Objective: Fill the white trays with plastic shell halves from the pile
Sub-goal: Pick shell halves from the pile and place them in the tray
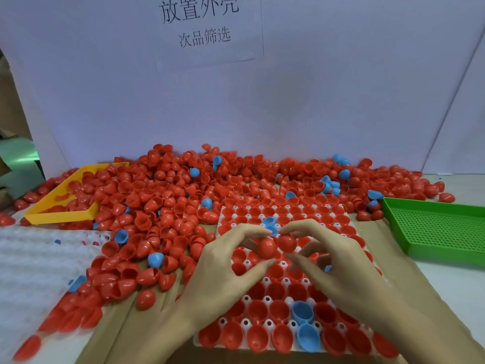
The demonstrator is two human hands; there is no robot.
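Currently two red plastic shell halves are held just above the middle of the white moulded plastic tray point(265, 300). One red shell half point(267, 247) is pinched by the left hand point(223, 261) between thumb and forefinger, dome side toward the camera. The other red shell half point(287, 242) is pinched the same way by the right hand point(338, 261). The two halves touch or nearly touch; which cannot be told.

Key relation: both halves sit directly over the tray's middle rows, so the open pockets lie straight below the fingers point(252, 233), slightly toward the person. No long reach is needed. Left hand is nearer the left-centre pockets, right hand nearer the right-centre ones.

Shell axis: the left half's rim appears turned away from the camera, so it would probably need rotating to seat cup-up like the seated ones. Orientation of the right half is less clear.

Tray state, judged: mostly filled, red with a few blue halves; some centre pockets are hidden by the hands.

Supply: the loose pile of red and blue shell halves point(170, 195) lies on the worktop beyond and left of the tray, touching its far edge. A further white tray point(31, 258) lies at the left, blurred.
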